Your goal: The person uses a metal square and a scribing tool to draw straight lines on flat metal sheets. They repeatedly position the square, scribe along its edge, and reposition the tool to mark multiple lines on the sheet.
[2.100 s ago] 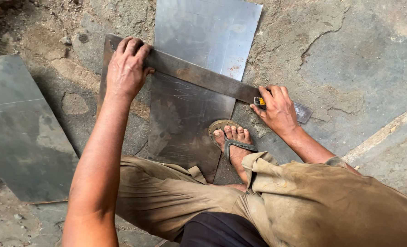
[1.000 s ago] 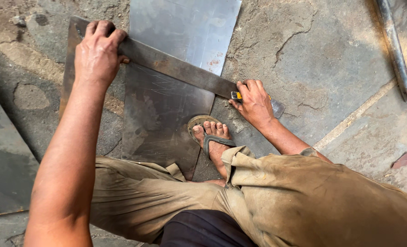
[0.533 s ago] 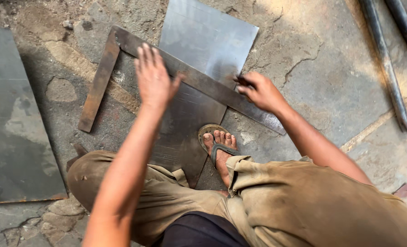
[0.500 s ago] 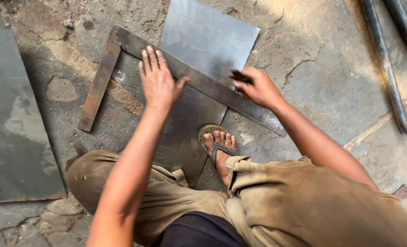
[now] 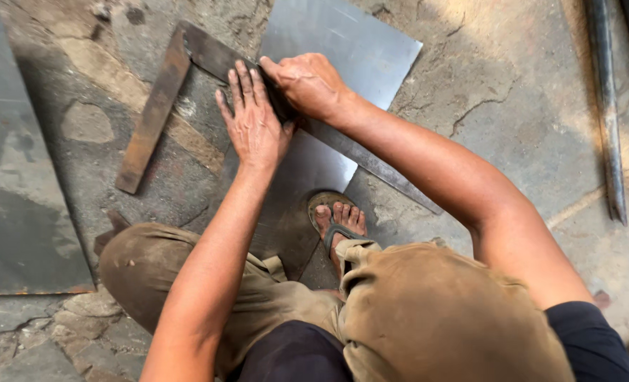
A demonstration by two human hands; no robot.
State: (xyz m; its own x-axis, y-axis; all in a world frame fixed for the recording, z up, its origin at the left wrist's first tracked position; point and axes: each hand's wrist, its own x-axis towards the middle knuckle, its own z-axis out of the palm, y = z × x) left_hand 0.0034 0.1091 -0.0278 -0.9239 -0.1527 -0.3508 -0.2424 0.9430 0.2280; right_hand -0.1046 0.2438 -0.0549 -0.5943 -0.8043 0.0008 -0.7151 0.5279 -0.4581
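The left hand [image 5: 253, 126] lies flat with fingers spread on the steel square [image 5: 187, 78] over the metal sheet [image 5: 342, 49] on the floor, while the right hand [image 5: 306, 85] is curled, perhaps around a scriber I cannot see, so weak pressure could let the square slip and spoil the line.

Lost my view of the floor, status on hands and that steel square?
Left hand flat on steel square and metal sheet. Right hand pressed at the square's blade, tool hidden. Sandalled foot on sheet. Nothing blocking.
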